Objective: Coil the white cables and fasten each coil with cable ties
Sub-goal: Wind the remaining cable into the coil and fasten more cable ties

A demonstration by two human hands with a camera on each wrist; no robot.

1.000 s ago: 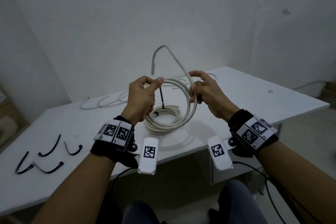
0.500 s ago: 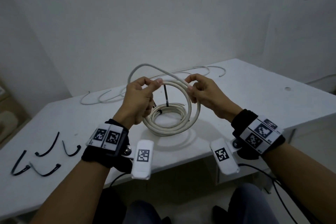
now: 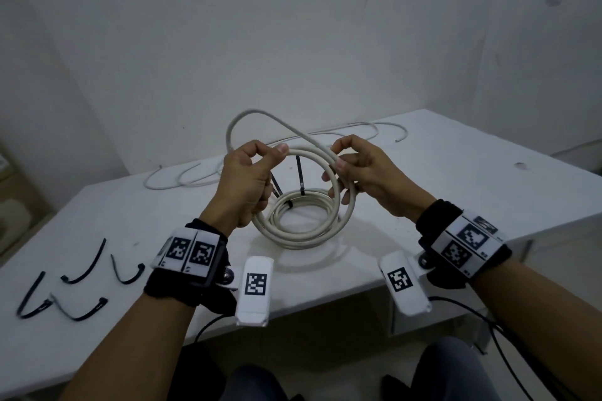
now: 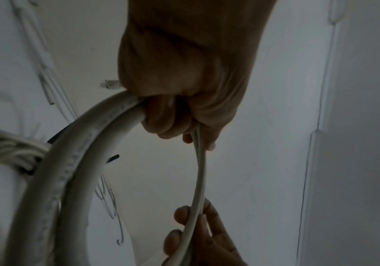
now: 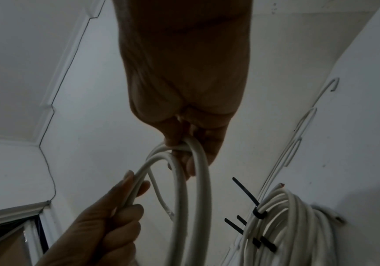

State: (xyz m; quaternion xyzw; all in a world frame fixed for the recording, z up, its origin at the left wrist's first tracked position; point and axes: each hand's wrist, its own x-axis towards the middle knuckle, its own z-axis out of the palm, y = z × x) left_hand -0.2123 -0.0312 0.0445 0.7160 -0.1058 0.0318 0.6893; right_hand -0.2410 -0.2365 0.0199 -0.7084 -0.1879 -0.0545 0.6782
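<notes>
Both hands hold up a coil of thick white cable [image 3: 303,236] above the white table [image 3: 456,179]. My left hand [image 3: 271,153] grips the coil's top left, thumb on top; the left wrist view shows its fingers [image 4: 173,126] curled round the strands. My right hand [image 3: 338,158] pinches the strands at the top right, seen closer in the right wrist view [image 5: 184,149]. The cable's free end [image 3: 249,114] arcs up and left over my left hand. Behind lies a finished coil [image 3: 303,197] bound with black cable ties [image 3: 299,172].
Several loose black cable ties [image 3: 84,270] lie on the table's left part. Another loose white cable [image 3: 361,128] snakes along the table's back by the wall. The table's front edge [image 3: 325,298] runs just beyond my wrists.
The cable's free end, sticking up a second ago, has bent over to the left into a low arc. Both hands keep their hold on the coil.
</notes>
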